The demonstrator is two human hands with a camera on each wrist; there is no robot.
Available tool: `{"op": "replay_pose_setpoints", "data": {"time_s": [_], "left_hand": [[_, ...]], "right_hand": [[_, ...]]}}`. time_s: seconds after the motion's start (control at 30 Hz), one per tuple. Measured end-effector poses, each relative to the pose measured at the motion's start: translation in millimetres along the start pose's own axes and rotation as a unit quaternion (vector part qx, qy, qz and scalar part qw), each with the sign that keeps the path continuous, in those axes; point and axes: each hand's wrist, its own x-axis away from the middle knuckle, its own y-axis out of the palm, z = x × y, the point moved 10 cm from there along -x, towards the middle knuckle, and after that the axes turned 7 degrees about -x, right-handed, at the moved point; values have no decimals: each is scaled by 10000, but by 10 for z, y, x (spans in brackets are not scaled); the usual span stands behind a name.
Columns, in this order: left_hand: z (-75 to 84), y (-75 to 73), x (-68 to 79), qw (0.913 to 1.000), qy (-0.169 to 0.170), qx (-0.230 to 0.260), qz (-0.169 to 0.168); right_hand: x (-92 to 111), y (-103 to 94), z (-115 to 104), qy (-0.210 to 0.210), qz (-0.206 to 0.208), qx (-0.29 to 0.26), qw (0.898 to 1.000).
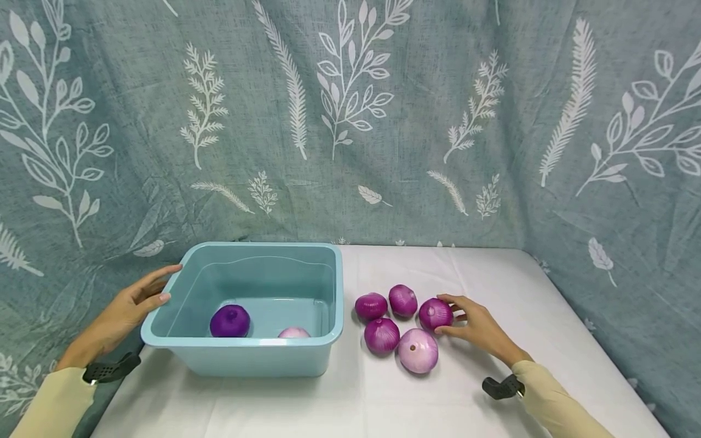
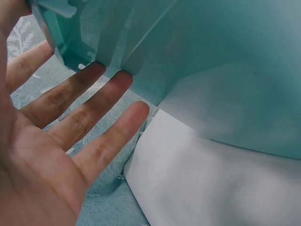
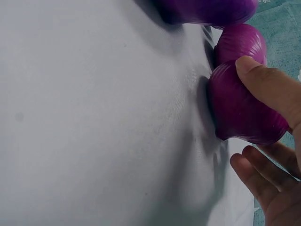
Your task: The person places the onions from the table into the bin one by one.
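Observation:
A blue plastic tub stands on the left of the table. My left hand rests at its left rim; in the left wrist view the hand's fingers are nearly straight, spread beside the outer wall. Right of the tub, my right hand holds a red onion between thumb and fingers; the onion sits at table level. The right wrist view shows the thumb on this onion. Around it lie more red onions and a paler onion.
Inside the tub lie a dark purple onion and a pale onion, the latter partly hidden by the front rim. A white cloth covers the table. Leaf-patterned blue-green fabric hangs behind and at the sides.

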Motion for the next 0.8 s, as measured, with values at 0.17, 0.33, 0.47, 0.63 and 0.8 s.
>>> {"op": "replay_pose_setpoints", "data": {"time_s": [0.17, 0.33, 0.47, 0.63, 0.8], "left_hand": [[-21, 21, -8, 9999, -78, 76, -13], [-14, 26, -5, 9996, -104, 243, -25], [-2, 14, -8, 9997, -91, 211, -32], [-16, -1, -15, 10000, -74, -23, -34], [-24, 11, -17, 9999, -42, 73, -56]], "right_hand": [[18, 7, 9, 41, -17, 16, 10000], [39, -2, 23, 44, 2, -23, 10000], [44, -45, 4, -23, 78, -46, 10000], [14, -123, -44, -164, 250, -52, 9995], [-27, -187, -102, -233, 389, -190, 9988]]}}
